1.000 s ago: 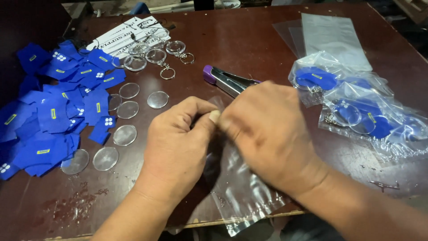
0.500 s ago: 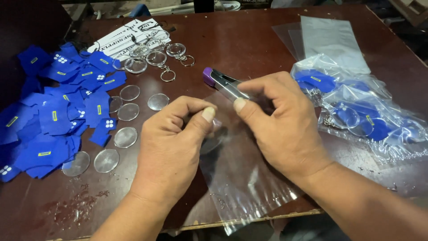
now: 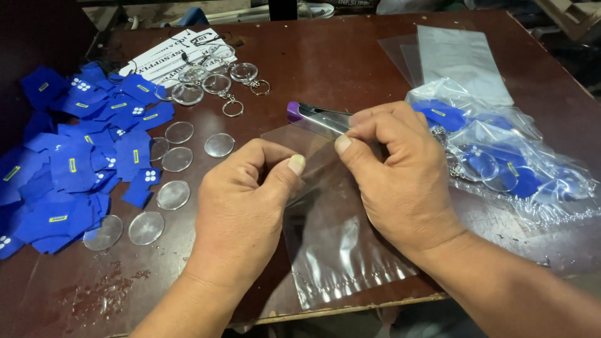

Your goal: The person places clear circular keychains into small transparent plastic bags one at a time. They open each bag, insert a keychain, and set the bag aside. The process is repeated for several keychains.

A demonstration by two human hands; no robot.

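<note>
**Two hands pinching one clear bag at the table's near edge**

The left hand [image 3: 241, 213] was closed narrowly, thumb pressed against curled fingers, pinching the left side of the mouth of a clear, flat plastic bag [image 3: 341, 250]. The right hand [image 3: 400, 181] was likewise closed, thumb and forefinger gripping the same bag's mouth on its right side. That one bag lay between and beneath both hands, its lower end reaching the near edge of the dark brown wooden table [image 3: 325, 56] at 6 o'clock.

Just behind the right hand, at 11 o'clock from it, lay one metal tool with a purple end [image 3: 310, 114]; what kind of tool it was I could not tell.

At 9 o'clock from the left hand lay about seven loose clear round plastic discs [image 3: 177, 159], spread in a loose row. Farther out at 9 to 10 o'clock sat a heap of blue fabric-like cut-outs with small yellow and white marks [image 3: 75, 163], too many and too overlapped to count.

At 11 o'clock, several clear round keyrings with metal loops [image 3: 216, 83] rested on white printed paper strips [image 3: 163, 56]; five or so showed.

At 3 o'clock from the right hand lay filled clear bags holding blue pieces and keyrings [image 3: 501, 163], their number unclear. At 1 o'clock lay a few empty flat clear bags [image 3: 457, 56].
</note>
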